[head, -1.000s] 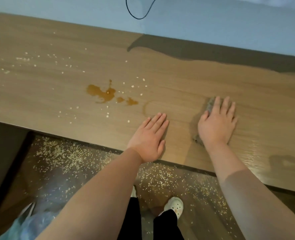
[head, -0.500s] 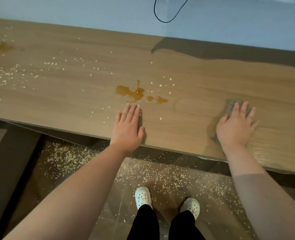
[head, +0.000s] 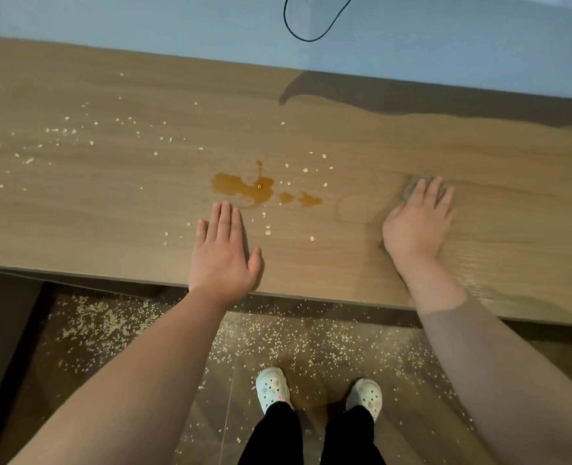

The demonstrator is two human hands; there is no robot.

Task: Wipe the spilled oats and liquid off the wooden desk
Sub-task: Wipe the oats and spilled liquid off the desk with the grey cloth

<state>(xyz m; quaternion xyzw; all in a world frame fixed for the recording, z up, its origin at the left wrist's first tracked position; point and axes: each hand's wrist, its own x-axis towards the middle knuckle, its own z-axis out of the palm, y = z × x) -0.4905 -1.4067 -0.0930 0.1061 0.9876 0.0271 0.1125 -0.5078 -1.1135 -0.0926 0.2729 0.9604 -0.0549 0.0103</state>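
The right hand (head: 415, 226) lies flat on a grey cloth (head: 411, 187), fingers straight and slightly spread, pressing it onto the wooden desk (head: 110, 213) a little in from the near edge. Only a strip of cloth shows past the fingertips and another by the wrist. The left hand (head: 222, 256) rests palm down at the near edge, fingers straight and together, holding nothing. The brown liquid (head: 241, 189) pools just beyond the left fingertips, between the two hands and well apart from the cloth. Loose oats (head: 306, 170) dot the desk around the puddle and thicken toward the left end. More oats on the floor (head: 93, 320) lie below the near edge, around white shoes (head: 271, 387)
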